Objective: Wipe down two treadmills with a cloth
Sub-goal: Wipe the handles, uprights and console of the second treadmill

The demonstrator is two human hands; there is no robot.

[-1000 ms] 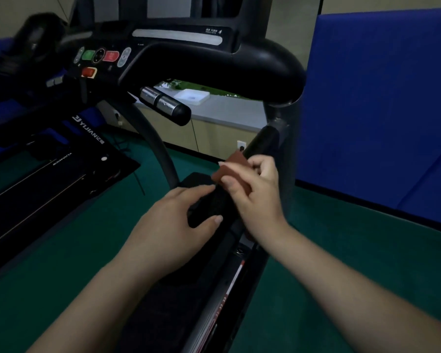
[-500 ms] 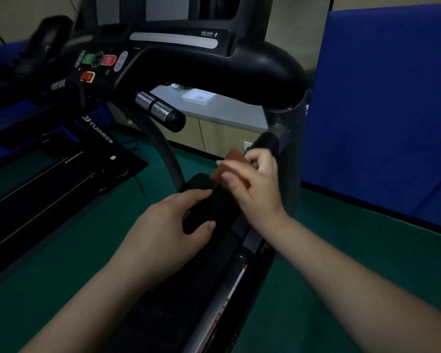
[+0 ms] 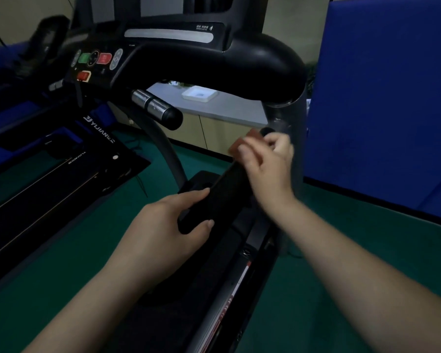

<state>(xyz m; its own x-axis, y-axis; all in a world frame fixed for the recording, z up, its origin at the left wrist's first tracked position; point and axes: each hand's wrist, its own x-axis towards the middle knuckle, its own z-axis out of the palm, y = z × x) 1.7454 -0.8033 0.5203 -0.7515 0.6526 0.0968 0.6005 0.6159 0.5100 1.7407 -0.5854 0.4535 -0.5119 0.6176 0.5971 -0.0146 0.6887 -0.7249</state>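
Reddish cloth has slid up the handrail.

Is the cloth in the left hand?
No, the right hand presses the brown cloth on the handrail; the left hand only grips that rail.

Near black treadmill: centre, console at top, running deck toward the viewer. Black foam handrail: running from lower centre up to the grey right upright post. Left hand: wrapped round the handrail's near end. Right hand: farther up the same rail, beside the post, pressing a small reddish-brown cloth onto it. Chrome-banded grip bar: under the console, left of the cloth. Second black treadmill: left, on the green floor. Blue padded panel: right, behind the post. Grey-topped cabinet: behind the console, white tray on top.
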